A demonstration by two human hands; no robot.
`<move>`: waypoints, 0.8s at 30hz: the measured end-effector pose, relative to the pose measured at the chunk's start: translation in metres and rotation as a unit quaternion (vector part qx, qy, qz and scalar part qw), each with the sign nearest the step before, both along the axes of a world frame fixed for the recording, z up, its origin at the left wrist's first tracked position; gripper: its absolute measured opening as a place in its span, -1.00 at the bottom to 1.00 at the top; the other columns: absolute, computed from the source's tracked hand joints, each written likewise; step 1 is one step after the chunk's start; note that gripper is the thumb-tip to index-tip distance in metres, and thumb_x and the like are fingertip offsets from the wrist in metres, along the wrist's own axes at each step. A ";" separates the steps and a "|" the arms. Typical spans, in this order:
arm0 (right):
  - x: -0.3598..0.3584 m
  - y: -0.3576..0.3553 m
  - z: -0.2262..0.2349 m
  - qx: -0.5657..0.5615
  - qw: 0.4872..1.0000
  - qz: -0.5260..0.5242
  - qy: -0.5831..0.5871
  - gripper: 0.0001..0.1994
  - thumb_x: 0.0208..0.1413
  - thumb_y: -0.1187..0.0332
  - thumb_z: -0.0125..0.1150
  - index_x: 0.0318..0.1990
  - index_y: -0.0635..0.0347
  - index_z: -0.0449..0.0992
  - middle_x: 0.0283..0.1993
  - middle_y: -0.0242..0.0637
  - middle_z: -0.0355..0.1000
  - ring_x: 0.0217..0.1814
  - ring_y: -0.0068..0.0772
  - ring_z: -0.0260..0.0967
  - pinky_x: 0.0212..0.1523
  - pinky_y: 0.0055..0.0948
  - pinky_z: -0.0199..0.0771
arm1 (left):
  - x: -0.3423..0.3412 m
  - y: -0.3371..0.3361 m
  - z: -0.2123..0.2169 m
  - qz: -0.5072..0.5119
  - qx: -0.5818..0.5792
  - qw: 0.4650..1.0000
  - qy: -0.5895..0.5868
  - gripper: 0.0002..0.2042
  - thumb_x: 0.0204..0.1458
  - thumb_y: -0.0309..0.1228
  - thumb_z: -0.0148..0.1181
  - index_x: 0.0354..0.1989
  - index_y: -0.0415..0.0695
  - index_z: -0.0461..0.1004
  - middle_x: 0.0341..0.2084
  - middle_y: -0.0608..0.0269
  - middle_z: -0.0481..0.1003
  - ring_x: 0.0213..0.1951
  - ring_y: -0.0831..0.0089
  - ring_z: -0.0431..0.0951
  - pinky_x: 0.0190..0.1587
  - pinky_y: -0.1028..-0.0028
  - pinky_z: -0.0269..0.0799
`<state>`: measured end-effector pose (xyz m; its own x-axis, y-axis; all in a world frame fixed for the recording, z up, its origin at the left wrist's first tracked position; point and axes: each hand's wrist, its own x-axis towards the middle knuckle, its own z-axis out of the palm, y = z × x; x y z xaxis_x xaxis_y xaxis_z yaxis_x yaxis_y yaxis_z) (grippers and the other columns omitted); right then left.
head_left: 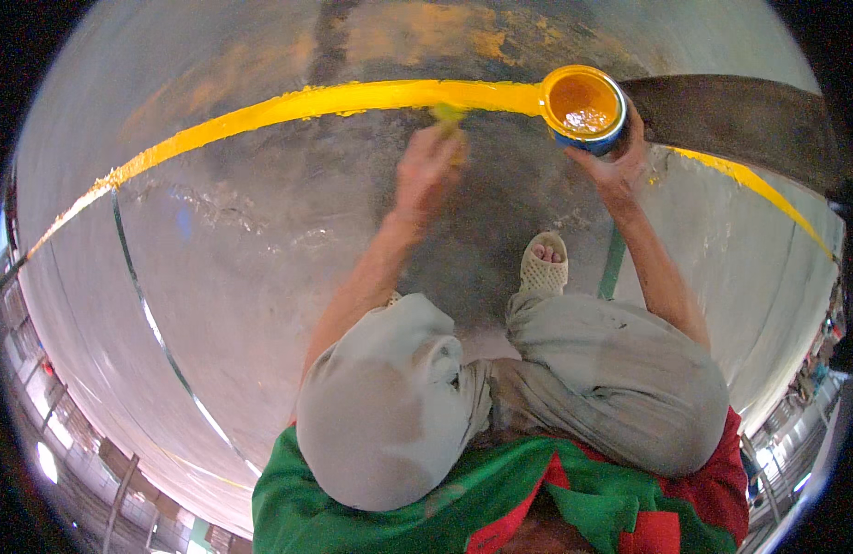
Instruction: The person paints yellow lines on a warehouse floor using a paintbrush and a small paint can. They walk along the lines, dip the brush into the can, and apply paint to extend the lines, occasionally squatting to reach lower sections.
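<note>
My left hand (431, 171) is closed around a paintbrush, its yellow-green tip (448, 113) meeting the lower edge of a yellow painted stripe (380, 96) on the floor. Motion blurs this hand and brush, and the handle is mostly hidden. To the right, my right hand (620, 162) grips the side of a blue paint can (588, 143). Its mouth faces me, showing a yellow-coated rim and glossy orange-yellow paint inside. The can overlaps the stripe in view; whether its base touches the floor I cannot tell.
A dark brown band (740, 120) curves rightward from the can, beside more yellow stripe (759, 185). Thin dark-green lines (159, 328) cross the grey floor (251, 277). Orange smears (463, 37) mark its far part. My sandalled foot (545, 263) stands below the can.
</note>
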<state>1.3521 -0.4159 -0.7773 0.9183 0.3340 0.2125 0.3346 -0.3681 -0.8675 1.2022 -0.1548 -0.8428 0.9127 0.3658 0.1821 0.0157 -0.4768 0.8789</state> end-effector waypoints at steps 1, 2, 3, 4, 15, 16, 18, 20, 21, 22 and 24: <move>-0.001 0.000 0.001 0.012 1.000 0.013 0.014 0.06 -0.32 0.31 0.74 0.40 0.24 0.20 0.35 -0.05 0.36 0.40 -0.12 0.33 0.43 -0.17 0.30 | 0.009 -0.017 0.000 -0.046 -0.052 0.998 -0.014 -0.69 0.03 -0.50 0.36 -0.01 -0.15 0.57 -0.05 0.05 0.57 -0.07 0.06 0.61 -0.05 0.22 0.59; -0.001 0.000 0.002 -0.045 0.999 -0.013 -0.014 0.07 -0.33 0.30 0.74 0.41 0.22 0.20 0.35 -0.05 0.37 0.40 -0.10 0.33 0.43 -0.16 0.29 | 0.018 -0.030 0.000 -0.065 -0.022 0.997 -0.031 -0.69 0.04 -0.49 0.35 -0.01 -0.15 0.57 -0.06 0.05 0.57 -0.08 0.05 0.61 -0.05 0.21 0.59; -0.001 0.000 0.001 -0.048 0.999 -0.004 -0.015 0.07 -0.33 0.29 0.75 0.41 0.21 0.20 0.35 -0.05 0.37 0.40 -0.10 0.34 0.43 -0.17 0.29 | 0.025 -0.037 0.001 -0.110 0.156 0.973 -0.130 -0.71 0.04 -0.49 0.34 -0.02 -0.14 0.57 -0.07 0.06 0.57 -0.08 0.04 0.60 -0.05 0.21 0.59; -0.001 0.000 0.001 -0.041 0.999 -0.003 -0.019 0.08 -0.34 0.28 0.75 0.41 0.21 0.20 0.35 -0.05 0.37 0.40 -0.10 0.34 0.43 -0.17 0.29 | 0.029 -0.040 0.002 -0.104 0.153 0.973 -0.135 -0.71 0.04 -0.48 0.34 -0.03 -0.14 0.57 -0.07 0.05 0.57 -0.08 0.04 0.60 -0.04 0.21 0.59; -0.001 0.005 -0.008 0.004 1.000 0.017 0.021 0.10 -0.35 0.34 0.75 0.43 0.21 0.17 0.37 -0.06 0.33 0.43 -0.11 0.29 0.44 -0.15 0.29 | -0.032 0.124 0.008 0.133 0.277 0.950 -0.056 -0.80 0.06 -0.55 0.34 -0.12 -0.19 0.58 -0.08 0.00 0.58 -0.09 0.01 0.62 -0.02 0.19 0.61; 0.000 0.006 -0.008 0.008 0.999 0.021 0.025 0.10 -0.36 0.35 0.75 0.43 0.21 0.17 0.37 -0.05 0.33 0.43 -0.11 0.29 0.45 -0.15 0.28 | -0.040 0.137 0.011 0.152 0.295 0.942 -0.057 -0.80 0.06 -0.55 0.34 -0.13 -0.19 0.58 -0.09 -0.01 0.58 -0.09 0.01 0.62 -0.02 0.19 0.61; 0.001 0.008 -0.007 -0.022 0.999 0.030 -0.006 0.11 -0.35 0.37 0.75 0.43 0.21 0.16 0.37 -0.05 0.33 0.42 -0.11 0.31 0.45 -0.15 0.29 | -0.050 0.152 0.015 0.194 0.316 0.927 -0.050 -0.80 0.06 -0.56 0.35 -0.13 -0.20 0.58 -0.09 -0.02 0.58 -0.10 0.01 0.62 -0.02 0.19 0.61; 0.001 0.009 -0.005 -0.018 0.999 0.032 -0.005 0.11 -0.35 0.38 0.75 0.43 0.21 0.15 0.37 -0.05 0.32 0.41 -0.10 0.32 0.45 -0.14 0.29 | -0.052 0.152 0.014 0.204 0.323 0.923 -0.041 -0.81 0.07 -0.55 0.34 -0.13 -0.20 0.58 -0.10 -0.02 0.58 -0.09 0.01 0.62 -0.02 0.19 0.61; -0.001 0.010 -0.003 -0.001 1.000 0.030 0.009 0.11 -0.34 0.39 0.75 0.44 0.21 0.14 0.38 -0.05 0.32 0.40 -0.10 0.32 0.45 -0.14 0.29 | -0.051 0.145 0.012 0.221 0.317 0.922 -0.035 -0.81 0.08 -0.54 0.34 -0.13 -0.20 0.58 -0.10 -0.02 0.58 -0.09 0.01 0.62 -0.03 0.19 0.61; -0.002 0.011 -0.002 0.016 0.999 0.029 0.031 0.11 -0.34 0.39 0.74 0.44 0.21 0.13 0.38 -0.05 0.32 0.40 -0.10 0.33 0.45 -0.14 0.30 | -0.048 0.134 0.010 0.197 0.297 0.933 -0.043 -0.80 0.06 -0.54 0.35 -0.12 -0.19 0.58 -0.09 -0.02 0.58 -0.07 0.01 0.61 -0.03 0.19 0.61; -0.005 0.012 0.000 0.022 0.999 0.031 0.033 0.11 -0.33 0.39 0.75 0.44 0.20 0.13 0.39 -0.06 0.31 0.41 -0.10 0.32 0.44 -0.14 0.31 | -0.039 0.099 0.005 0.146 0.264 0.951 -0.060 -0.76 0.01 -0.54 0.35 -0.11 -0.16 0.59 -0.08 -0.02 0.57 -0.05 0.01 0.60 -0.04 0.18 0.61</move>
